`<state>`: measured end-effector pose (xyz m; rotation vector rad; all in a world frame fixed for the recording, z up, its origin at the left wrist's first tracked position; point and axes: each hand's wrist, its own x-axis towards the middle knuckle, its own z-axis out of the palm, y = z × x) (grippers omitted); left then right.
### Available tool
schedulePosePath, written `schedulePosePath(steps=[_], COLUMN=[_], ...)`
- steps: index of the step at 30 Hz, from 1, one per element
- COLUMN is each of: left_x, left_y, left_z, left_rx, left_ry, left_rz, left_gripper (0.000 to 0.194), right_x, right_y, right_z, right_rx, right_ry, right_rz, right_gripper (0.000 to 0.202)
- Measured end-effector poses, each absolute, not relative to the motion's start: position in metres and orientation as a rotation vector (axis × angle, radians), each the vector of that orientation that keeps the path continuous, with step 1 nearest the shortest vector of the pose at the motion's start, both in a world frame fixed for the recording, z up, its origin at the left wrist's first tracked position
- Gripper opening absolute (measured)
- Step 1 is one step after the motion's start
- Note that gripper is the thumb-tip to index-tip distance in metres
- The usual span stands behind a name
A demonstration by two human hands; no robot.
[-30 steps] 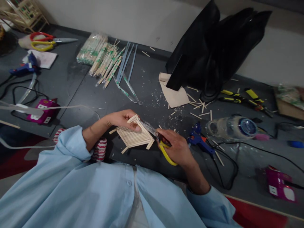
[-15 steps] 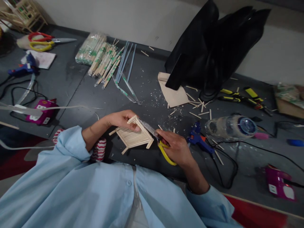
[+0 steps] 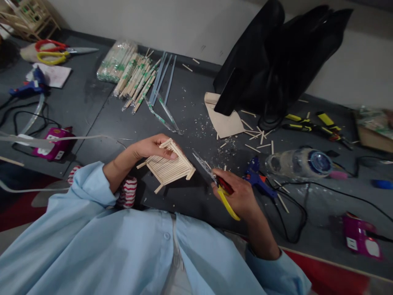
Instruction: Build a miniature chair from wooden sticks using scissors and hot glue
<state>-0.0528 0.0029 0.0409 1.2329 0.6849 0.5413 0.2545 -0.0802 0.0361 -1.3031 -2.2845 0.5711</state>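
Note:
My left hand (image 3: 153, 147) is closed on a small model made of wooden sticks (image 3: 172, 170), with the thumb laid across its slatted face. Longer sticks jut from the model's corners. In my right hand (image 3: 238, 194) is a pair of scissors (image 3: 227, 201) with yellow and red handles. The blades point up and left, apart from the model by a small gap. A blue glue gun (image 3: 256, 178) lies on the table just right of my right hand.
Wrapped chopsticks (image 3: 136, 82) lie at the back left, near another pair of scissors (image 3: 57, 53). Behind my right hand are a black bag (image 3: 276, 61), cut stick pieces and crumbs. A plastic bottle (image 3: 294, 164), pliers (image 3: 325, 125) and cables lie to the right.
The scissors in my right hand have moved right and slightly down, away from the model's edge. My left hand has shifted the model slightly left and up.

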Motion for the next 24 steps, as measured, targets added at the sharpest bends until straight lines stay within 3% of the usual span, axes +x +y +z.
schedulePosePath(steps=[7,24], left_x=[-0.055,-0.052], left_y=[0.003,0.004], left_z=[0.035,0.041], left_rx=[1.238,1.293], left_ry=[0.739,0.713], left_rz=[0.553,0.560], left_gripper=[0.034,0.027], right_x=[0.258,0.261], right_y=[-0.087,-0.089], right_z=[0.034,0.025], right_rx=[-1.323,-1.249], right_ry=[-2.322,-2.346], right_rz=[0.662,0.617], right_gripper=[0.038,0.036])
